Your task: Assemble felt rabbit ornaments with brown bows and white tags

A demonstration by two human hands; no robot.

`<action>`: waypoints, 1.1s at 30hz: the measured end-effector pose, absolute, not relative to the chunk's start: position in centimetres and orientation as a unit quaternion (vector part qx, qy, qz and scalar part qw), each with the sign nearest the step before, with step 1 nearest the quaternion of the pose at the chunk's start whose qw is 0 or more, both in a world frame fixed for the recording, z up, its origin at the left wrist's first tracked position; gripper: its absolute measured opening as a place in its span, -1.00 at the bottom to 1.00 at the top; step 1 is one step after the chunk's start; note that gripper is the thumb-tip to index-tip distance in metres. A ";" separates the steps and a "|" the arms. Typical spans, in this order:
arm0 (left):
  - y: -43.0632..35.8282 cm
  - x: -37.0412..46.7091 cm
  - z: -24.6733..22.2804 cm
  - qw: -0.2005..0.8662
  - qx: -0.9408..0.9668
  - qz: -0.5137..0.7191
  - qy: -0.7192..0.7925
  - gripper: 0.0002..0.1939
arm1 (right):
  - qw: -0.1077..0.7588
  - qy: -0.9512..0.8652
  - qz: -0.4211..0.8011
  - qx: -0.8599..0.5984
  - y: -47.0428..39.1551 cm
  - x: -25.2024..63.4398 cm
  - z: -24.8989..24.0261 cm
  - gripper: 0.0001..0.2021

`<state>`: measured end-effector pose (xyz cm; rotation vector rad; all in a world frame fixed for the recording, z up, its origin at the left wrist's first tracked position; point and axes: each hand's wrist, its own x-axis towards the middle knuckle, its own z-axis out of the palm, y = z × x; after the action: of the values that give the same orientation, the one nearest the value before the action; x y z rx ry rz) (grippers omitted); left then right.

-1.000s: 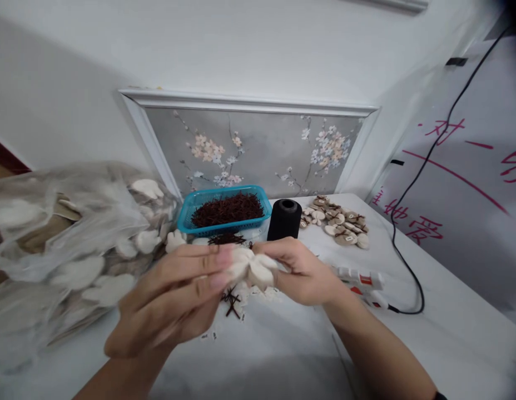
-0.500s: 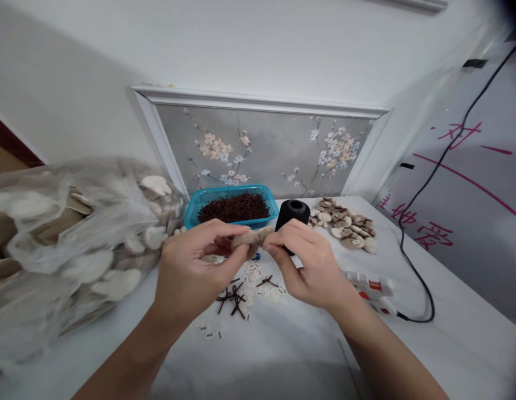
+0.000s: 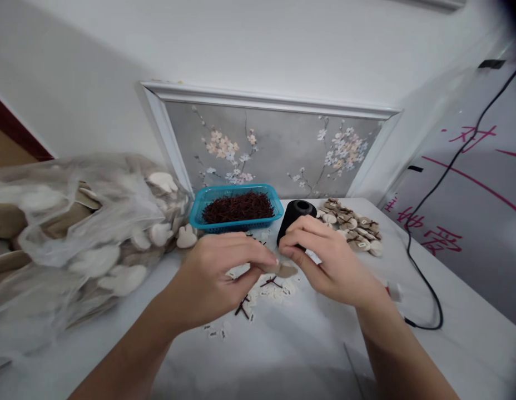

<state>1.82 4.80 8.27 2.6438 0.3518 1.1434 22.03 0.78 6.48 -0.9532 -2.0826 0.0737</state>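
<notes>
My left hand [image 3: 224, 272] is closed, its thumb and fingers pinching a small beige fuzzy fabric piece [image 3: 286, 270] that sticks out past the fingertips. Just to the right, my right hand [image 3: 325, 255] is closed too, fingertips pressed together; whatever they hold is hidden. Below the hands lie many small white printed labels [image 3: 278, 291] and a dark brown bow [image 3: 271, 281]. Another brown bow [image 3: 242, 307] rests by my left thumb. Behind the right fingers stands a black thread cone [image 3: 289, 219], partly covered.
A blue basket [image 3: 195, 211] full of brown bows sits at the back. Left is a clear plastic bag [image 3: 103, 222] of beige and white pieces, with a rabbit-shaped piece [image 3: 186, 237] beside it. Finished-looking pieces [image 3: 358, 230] are piled right. A black cable [image 3: 433, 294] runs along the right.
Both hands have shifted slightly right and apart. The beige piece, earlier between both hands' fingers, now hangs lower from my left fingertips. The view has turned slightly.
</notes>
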 end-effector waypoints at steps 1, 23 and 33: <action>4.9 1.7 8.3 0.119 0.908 0.390 0.093 -0.77 | 0.412 -0.829 0.047 -0.376 0.8 22.1 6.5 -0.85; 4.4 1.0 8.6 0.004 0.862 0.504 0.044 -0.80 | 0.476 -0.809 0.172 -0.298 0.1 22.3 7.0 -0.85; 2.9 4.2 5.3 0.055 0.749 0.597 0.281 -0.76 | 0.621 -0.657 0.233 -0.358 1.3 19.7 4.8 -0.80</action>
<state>4.18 2.85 5.32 2.2750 0.8532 1.8130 19.66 1.26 4.79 -0.8221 -1.5110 0.5360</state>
